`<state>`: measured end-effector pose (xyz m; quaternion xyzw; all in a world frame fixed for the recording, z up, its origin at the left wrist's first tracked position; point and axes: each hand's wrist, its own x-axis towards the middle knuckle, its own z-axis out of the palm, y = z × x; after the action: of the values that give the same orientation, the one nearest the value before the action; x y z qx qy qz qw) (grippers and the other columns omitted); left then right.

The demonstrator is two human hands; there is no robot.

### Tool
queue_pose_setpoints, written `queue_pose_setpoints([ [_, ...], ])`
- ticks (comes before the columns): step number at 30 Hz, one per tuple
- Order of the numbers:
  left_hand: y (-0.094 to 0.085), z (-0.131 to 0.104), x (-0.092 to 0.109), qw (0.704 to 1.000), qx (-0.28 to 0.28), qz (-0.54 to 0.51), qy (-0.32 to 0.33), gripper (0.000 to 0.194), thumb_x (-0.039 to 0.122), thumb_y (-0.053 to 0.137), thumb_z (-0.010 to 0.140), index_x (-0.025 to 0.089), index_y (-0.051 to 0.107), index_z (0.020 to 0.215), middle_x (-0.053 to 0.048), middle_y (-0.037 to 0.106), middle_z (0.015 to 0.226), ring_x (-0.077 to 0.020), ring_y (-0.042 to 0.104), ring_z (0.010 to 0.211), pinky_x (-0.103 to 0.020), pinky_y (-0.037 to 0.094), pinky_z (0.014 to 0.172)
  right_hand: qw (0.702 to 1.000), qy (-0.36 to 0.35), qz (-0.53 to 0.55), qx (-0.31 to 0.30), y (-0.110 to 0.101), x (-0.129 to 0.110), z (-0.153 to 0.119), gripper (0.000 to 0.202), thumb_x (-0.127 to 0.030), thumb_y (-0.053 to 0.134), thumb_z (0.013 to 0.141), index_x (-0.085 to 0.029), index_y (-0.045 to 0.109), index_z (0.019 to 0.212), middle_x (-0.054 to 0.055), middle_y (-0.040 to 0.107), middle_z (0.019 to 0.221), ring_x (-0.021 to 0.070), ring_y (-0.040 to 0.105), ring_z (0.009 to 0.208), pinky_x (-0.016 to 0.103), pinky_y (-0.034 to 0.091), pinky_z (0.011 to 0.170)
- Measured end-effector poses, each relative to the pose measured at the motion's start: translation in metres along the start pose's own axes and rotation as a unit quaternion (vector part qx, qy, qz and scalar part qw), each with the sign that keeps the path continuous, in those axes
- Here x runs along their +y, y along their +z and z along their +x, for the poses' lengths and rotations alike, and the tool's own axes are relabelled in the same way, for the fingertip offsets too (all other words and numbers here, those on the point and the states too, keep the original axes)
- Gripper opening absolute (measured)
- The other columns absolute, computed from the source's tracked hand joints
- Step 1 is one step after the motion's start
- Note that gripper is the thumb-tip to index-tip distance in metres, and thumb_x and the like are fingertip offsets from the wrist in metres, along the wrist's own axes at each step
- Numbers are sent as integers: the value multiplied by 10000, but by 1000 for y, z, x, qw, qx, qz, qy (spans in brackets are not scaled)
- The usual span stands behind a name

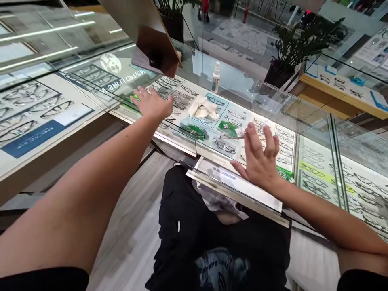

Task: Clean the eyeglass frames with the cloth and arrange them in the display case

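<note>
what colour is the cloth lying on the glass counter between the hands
White or cream, crumpled cloth on the glass counter; head view.

Both hands — left hand (pixel 153 104), right hand (pixel 259 155) — rest open on glass counter (pixel 315 133).
</note>
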<state>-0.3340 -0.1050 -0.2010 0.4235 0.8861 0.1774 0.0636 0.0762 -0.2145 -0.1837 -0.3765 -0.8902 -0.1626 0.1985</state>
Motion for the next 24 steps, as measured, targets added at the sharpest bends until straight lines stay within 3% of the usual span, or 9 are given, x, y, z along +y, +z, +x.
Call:
queue_pose_setpoints([
  [5,2,2,-1,1000,-1,-18,2,1017,685,475,1054,-80,256,1687,-258,125,1836,-403,-2,1716,-704,-104,1331,999,-38,37,9,22,-21,-32,930,-622,527,1058,-173,182,1795,86,405,1787,419,213,1694,569,51,1411],
  [9,0,0,3,1000,-10,12,-7,1002,681,407,1081,-72,205,1712,-296,60,1830,-468,23,1703,-675,-49,1344,998,-42,45,8,17,-32,-35,902,-567,516,1085,-119,175,1790,108,366,1801,392,215,1700,538,78,1415],
  [16,4,5,1,1000,-16,9,-8,1012,688,406,1093,-62,149,1722,-294,21,1831,-434,0,1703,-664,-84,1335,975,-51,189,-106,3,-50,-47,816,-523,472,1116,-109,235,1778,162,356,1793,394,310,1676,616,342,1350],
  [19,4,5,0,1000,-13,1,-8,999,682,413,1095,-49,161,1727,-288,18,1835,-443,-15,1705,-688,-123,1322,959,-107,225,-136,5,-54,-51,746,-501,449,1133,-72,342,1734,191,416,1757,371,359,1662,600,422,1311],
  [24,-3,-1,4,999,-35,22,-13,1003,685,380,1102,-48,125,1737,-292,-1,1834,-465,-25,1702,-673,-79,1338,943,-230,216,-106,6,-55,-53,623,-420,510,1136,-56,500,1641,171,486,1716,303,358,1671,467,426,1326],
])
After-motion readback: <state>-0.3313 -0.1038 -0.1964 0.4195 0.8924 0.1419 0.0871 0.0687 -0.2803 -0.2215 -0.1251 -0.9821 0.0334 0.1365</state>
